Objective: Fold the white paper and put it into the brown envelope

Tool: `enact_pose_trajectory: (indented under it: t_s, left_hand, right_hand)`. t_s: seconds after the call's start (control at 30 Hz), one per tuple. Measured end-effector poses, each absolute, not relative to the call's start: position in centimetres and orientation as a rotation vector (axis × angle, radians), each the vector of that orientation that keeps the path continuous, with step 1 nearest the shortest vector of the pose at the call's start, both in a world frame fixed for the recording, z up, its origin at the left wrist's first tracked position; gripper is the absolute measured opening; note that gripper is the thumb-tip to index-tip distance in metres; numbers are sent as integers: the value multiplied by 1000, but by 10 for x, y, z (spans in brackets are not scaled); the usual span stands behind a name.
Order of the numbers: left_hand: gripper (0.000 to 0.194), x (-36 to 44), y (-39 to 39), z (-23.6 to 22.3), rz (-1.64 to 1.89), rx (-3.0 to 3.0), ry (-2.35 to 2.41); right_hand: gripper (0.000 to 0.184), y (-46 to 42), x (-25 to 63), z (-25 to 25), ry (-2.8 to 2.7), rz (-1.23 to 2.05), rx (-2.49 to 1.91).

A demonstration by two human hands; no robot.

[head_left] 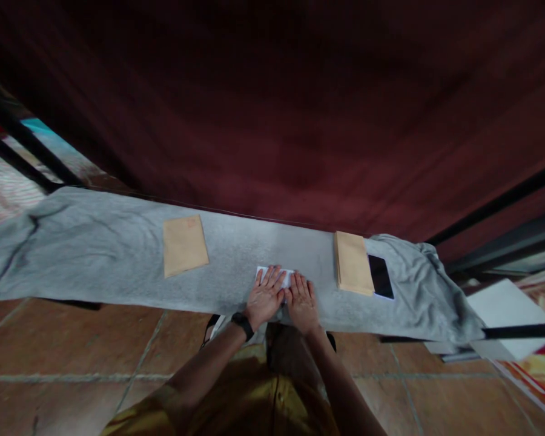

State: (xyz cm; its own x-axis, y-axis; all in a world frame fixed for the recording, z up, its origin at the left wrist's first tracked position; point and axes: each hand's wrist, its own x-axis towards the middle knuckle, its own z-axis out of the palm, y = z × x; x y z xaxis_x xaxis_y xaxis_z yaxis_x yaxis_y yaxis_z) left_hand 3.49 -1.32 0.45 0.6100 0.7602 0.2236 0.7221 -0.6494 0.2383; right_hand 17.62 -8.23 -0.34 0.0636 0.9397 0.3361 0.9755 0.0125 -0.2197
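Note:
A small white sheet of paper (264,270) lies near the front edge of a narrow surface draped in a grey cloth (236,242). My left hand (264,297) presses flat on the paper's left part, fingers stretched out, with a dark watch on the wrist. Flat beside it, my right hand (302,301) covers the paper's right part, its fingers extended. The thumbs are close together, and most of the paper is hidden under both hands. To the left lies a single brown envelope (185,245). On the right is a stack of brown envelopes (354,261).
A dark-screened phone (381,277) lies against the right side of the envelope stack. Behind the surface hangs a dark red curtain (272,139). Black metal bars (499,203) stand at both ends. White sheets or boards (504,315) are at the lower right, above the tiled floor (95,345).

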Motion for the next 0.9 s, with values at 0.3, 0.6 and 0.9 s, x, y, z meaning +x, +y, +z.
enact_pose_trajectory:
  t_s: [0.3,0.6,0.9]
  left_hand:
    - [52,36,-13,6,439,2699,1280]
    - [49,65,-14,10,388,2761,977]
    - [50,55,-20,8,442,2733,1086]
  right_hand:
    - [51,-124,178,-14,-1899,-155,-1987]
    - [47,-123,177,-13,-1898,-155,-1995]
    - [43,-146,185,-23,-1987,-133,-1812]
